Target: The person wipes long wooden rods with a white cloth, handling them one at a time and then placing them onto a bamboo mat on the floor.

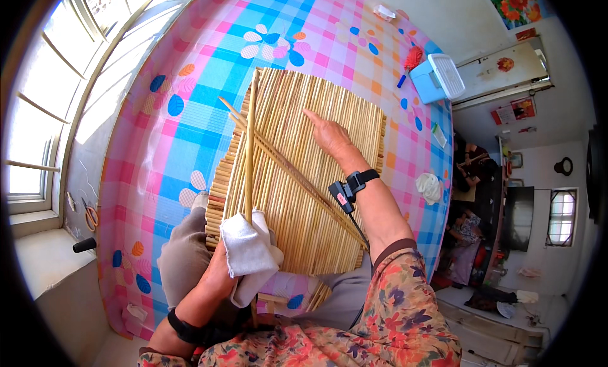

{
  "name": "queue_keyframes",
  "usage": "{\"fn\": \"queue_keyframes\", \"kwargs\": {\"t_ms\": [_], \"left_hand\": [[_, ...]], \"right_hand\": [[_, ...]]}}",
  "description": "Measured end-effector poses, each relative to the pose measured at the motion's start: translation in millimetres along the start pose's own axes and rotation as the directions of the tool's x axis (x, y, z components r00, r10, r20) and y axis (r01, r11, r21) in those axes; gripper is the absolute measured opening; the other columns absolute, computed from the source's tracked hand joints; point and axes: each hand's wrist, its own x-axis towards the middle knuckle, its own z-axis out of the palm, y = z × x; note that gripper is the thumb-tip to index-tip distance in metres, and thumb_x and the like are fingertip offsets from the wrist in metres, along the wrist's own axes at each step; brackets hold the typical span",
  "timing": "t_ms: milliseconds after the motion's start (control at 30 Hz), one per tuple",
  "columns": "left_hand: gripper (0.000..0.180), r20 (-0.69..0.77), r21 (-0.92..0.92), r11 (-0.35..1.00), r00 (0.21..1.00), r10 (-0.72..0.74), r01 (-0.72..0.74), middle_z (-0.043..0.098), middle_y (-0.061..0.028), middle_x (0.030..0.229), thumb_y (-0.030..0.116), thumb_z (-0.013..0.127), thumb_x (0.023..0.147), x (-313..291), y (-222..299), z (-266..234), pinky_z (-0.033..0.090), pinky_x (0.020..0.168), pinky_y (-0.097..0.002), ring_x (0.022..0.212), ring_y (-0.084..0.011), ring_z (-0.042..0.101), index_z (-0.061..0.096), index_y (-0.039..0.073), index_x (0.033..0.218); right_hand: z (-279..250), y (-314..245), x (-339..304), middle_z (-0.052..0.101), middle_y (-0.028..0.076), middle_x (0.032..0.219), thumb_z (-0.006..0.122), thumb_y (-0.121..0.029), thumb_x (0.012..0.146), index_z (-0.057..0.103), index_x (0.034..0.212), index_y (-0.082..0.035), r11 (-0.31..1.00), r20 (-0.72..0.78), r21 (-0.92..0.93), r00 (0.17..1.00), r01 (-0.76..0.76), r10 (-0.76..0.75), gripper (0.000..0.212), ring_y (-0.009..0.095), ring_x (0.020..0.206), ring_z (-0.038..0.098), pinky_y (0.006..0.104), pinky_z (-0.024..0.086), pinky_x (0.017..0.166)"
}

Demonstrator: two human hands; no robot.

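A mat of straight tan stalks [297,177] lies across my lap and the bed in front of me. My left hand [221,265] is closed round a folded white cloth [244,243]. A long yellowish stalk [249,158] runs up out of the cloth, over the mat's left part. Its grip within the cloth is hidden. My right hand [330,137] rests on the mat's upper middle, index finger stretched out, holding nothing. A long brown strip with a row of small marks [304,183] lies diagonally across the mat, between my hands, beside a thin stick at its upper end.
Under the mat spreads a checked pink and blue sheet [215,69]. Scissors [92,216] lie on the left window ledge. To the right are a blue box with a white lid [430,82], a red fluffy item [413,57] and a crumpled white cloth [429,187]. People sit farther right.
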Motion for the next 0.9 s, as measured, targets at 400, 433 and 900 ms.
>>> {"fn": "queue_keyframes", "kwargs": {"t_ms": [400, 433, 900], "left_hand": [[0.036, -0.006, -0.013, 1.000, 1.000, 0.012, -0.012, 0.052, -0.0037, 0.097, 0.020, 0.051, 0.086, 2, -7, -3, 0.047, 0.072, -0.0288, 0.085, -0.0122, 0.053, 0.041, 0.007, 0.118], [0.037, -0.002, 0.027, 0.999, 1.000, 0.026, -0.026, 0.052, -0.0038, 0.097, 0.021, 0.051, 0.086, 2, -8, -3, 0.047, 0.073, -0.0289, 0.085, -0.0124, 0.053, 0.040, 0.007, 0.118], [0.027, -0.021, 0.041, 0.999, 1.000, -0.010, 0.011, 0.054, -0.0020, 0.092, 0.008, 0.054, 0.082, 4, -3, 2, 0.045, 0.071, -0.0251, 0.083, -0.0092, 0.050, 0.048, 0.002, 0.108]], "right_hand": [[1, 11, -43, 0.059, 0.020, 0.074, 0.032, -0.004, 0.083, 0.035, 0.129, -0.028, 0.996, 0.073, 0.009, 0.994, -0.088, 0.087, 0.052, 0.031, 0.067, 0.060, 0.0411, 0.049, 0.065], [2, 12, -47, 0.059, 0.020, 0.075, 0.032, -0.004, 0.083, 0.035, 0.129, -0.028, 0.997, 0.075, 0.005, 0.994, -0.082, 0.082, 0.052, 0.031, 0.068, 0.060, 0.0413, 0.049, 0.066], [17, 17, -84, 0.057, 0.014, 0.071, 0.037, -0.003, 0.084, 0.034, 0.129, -0.029, 0.999, 0.015, 0.016, 0.999, -0.050, 0.050, 0.052, 0.025, 0.062, 0.058, 0.0382, 0.049, 0.060]]}}
